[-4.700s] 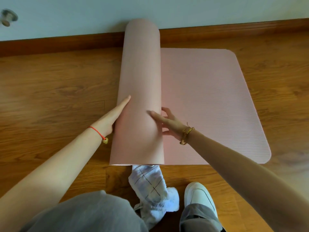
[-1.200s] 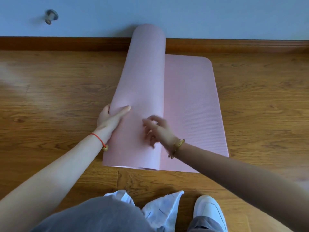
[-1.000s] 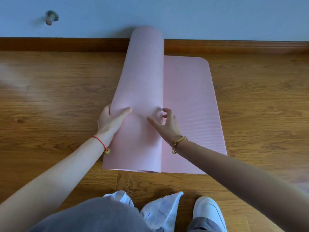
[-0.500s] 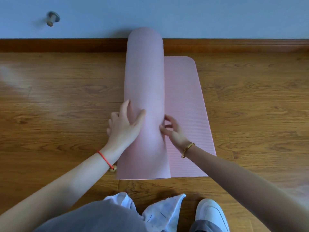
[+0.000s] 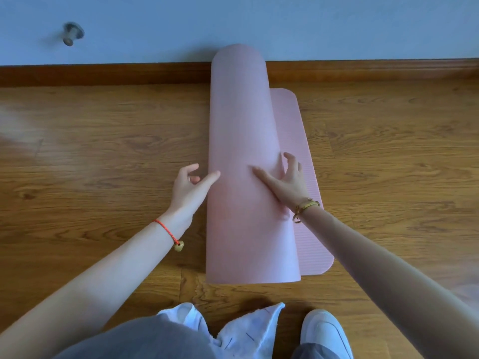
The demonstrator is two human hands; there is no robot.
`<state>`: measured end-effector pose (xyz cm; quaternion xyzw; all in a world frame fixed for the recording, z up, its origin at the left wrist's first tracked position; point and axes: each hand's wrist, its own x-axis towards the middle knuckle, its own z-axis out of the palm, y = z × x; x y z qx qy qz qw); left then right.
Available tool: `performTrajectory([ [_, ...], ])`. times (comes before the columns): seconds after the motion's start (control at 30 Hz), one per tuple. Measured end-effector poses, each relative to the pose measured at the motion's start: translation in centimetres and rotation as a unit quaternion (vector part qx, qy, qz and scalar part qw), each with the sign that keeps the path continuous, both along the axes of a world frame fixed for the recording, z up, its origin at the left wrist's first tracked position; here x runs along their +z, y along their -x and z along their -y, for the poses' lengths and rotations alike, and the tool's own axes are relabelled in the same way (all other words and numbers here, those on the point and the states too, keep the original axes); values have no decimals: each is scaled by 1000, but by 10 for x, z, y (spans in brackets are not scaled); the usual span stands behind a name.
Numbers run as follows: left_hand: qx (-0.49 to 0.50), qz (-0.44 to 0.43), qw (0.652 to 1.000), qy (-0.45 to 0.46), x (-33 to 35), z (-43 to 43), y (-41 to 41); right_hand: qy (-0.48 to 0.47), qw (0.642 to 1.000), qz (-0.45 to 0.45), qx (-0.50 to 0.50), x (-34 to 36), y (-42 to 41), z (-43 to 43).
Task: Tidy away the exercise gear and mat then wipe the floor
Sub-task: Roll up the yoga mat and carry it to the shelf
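head cam | looks steeply down and forward | close over floor (image 5: 103, 156) | wall (image 5: 337, 22) at top edge

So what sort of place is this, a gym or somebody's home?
Most likely a room in a home, though I can't be sure. There is a wood floor, a wooden skirting board under a plain painted wall with a doorstop, and one partly rolled mat.

Soft, even daylight, moderately bright, gives the wall (image 5: 337, 22) a cool blue cast. A pale, hazy glare lies on the floor (image 5: 20, 125) at far left. The knob (image 5: 72, 33) and the mat (image 5: 241, 125) throw faint shadows leftward. The right arm (image 5: 388, 268) looks darker than the left arm (image 5: 103, 275). The skirting (image 5: 103, 73) bends slightly toward the edges. Detail is soft throughout.
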<state>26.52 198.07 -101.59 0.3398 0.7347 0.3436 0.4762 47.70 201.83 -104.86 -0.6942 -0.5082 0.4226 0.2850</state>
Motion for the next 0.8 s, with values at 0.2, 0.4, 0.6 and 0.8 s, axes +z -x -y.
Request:
performTrajectory([
  [0.2, -55, 68, 987, 136, -14, -8, -1, -19, 1000, 3, -8, -6, -64, 4],
  [0.4, -144, 141, 964, 171, -13, -17, -39, 27, 997, -52, -48, -15, -101, -6],
  [0.6, -159, 168, 955, 185, -10, -16, -72, 162, 979, -60, -107, -30, -99, -4],
  [0.8, -138, 198, 956, 169, -15, -17, -84, 196, 952, -202, -121, -30, -98, -13],
])
